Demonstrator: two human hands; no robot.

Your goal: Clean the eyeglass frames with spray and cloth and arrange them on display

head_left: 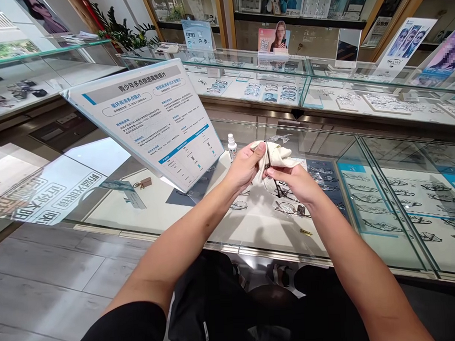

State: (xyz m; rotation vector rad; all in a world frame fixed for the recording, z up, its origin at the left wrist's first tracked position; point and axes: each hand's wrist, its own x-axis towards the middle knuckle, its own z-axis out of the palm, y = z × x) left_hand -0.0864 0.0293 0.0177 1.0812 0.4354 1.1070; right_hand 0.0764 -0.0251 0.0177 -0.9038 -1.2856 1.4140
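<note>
Over the glass counter, my two hands are close together around a cream cloth (282, 155) and a pair of eyeglasses (268, 156). My left hand (245, 166) is closed, its thumb pressing a fold of the cloth against the dark frame. My right hand (298, 182) is closed as well, pinching the cloth and the glasses from the lower right. A clear lens shows above the cloth; the rest of the glasses is partly covered by cloth and fingers. Just left of my hands stands a small white spray bottle (231, 147).
A large tilted sign board (155, 128) stands on the counter at left. Nearby lies a brown tag (144, 182). Several eyeglasses (286, 207) show below my hands. Glass display cases (385, 195) run right and behind. A dark plant (123, 32) stands at the back.
</note>
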